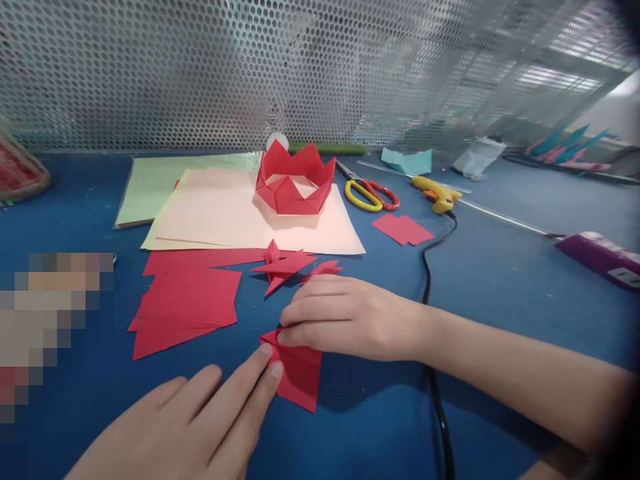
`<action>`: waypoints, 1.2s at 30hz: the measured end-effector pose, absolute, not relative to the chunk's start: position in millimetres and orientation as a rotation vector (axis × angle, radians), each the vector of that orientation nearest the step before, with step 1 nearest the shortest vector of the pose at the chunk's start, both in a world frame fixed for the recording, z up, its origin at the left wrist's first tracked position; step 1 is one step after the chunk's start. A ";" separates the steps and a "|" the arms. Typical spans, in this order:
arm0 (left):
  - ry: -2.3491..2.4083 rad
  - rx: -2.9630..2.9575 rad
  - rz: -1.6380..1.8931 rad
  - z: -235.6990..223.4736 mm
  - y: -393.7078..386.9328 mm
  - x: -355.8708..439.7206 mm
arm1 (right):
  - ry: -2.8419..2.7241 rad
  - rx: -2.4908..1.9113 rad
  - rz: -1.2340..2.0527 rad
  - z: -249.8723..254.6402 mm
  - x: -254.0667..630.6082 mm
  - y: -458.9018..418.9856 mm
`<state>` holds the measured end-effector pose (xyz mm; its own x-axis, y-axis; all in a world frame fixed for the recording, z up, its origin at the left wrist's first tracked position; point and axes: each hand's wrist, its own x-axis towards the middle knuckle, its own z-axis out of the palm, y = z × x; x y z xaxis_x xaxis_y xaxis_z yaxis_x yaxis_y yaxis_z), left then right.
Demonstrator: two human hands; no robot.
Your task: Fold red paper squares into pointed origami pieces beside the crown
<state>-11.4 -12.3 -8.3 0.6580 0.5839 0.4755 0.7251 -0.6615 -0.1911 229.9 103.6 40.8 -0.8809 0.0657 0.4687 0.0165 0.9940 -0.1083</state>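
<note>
A red sheet of paper [303, 380] lies on the blue table with its upper left corner folded over. My right hand [345, 317] is closed, its fingertips pinched down on the fold at that corner. My left hand [210, 413] reaches in from the lower left with fingers stretched out; two fingertips press on the sheet's left edge. Just beyond my right hand lie small folded red paper pieces [287, 265], one of them partly covered by its fingers. To the left is a loose pile of red paper sheets [187, 300].
A crown-like red folded paper ring [295, 193] stands on cream sheets [215, 213]. Scissors [365, 193], red scraps [403, 229] and a yellow glue gun [437, 193] lie to the right. A black cord [427, 267] passes under my right forearm. A perforated metal panel [200, 73] rises behind.
</note>
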 end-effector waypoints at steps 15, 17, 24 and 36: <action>-1.208 -2.516 -0.455 -10.5 -11.5 -2.6 | -2.620 0.113 0.278 41.1 229.5 109.7; -1.182 -2.510 -0.479 -10.3 -12.0 -4.9 | -2.625 0.111 0.315 41.1 230.0 110.0; -1.227 -2.549 -0.461 -7.4 -8.3 -6.3 | -2.661 0.045 0.471 42.9 231.1 111.4; -1.171 -2.515 -0.530 -10.0 -9.1 -6.5 | -2.680 -0.040 0.399 38.2 231.6 109.5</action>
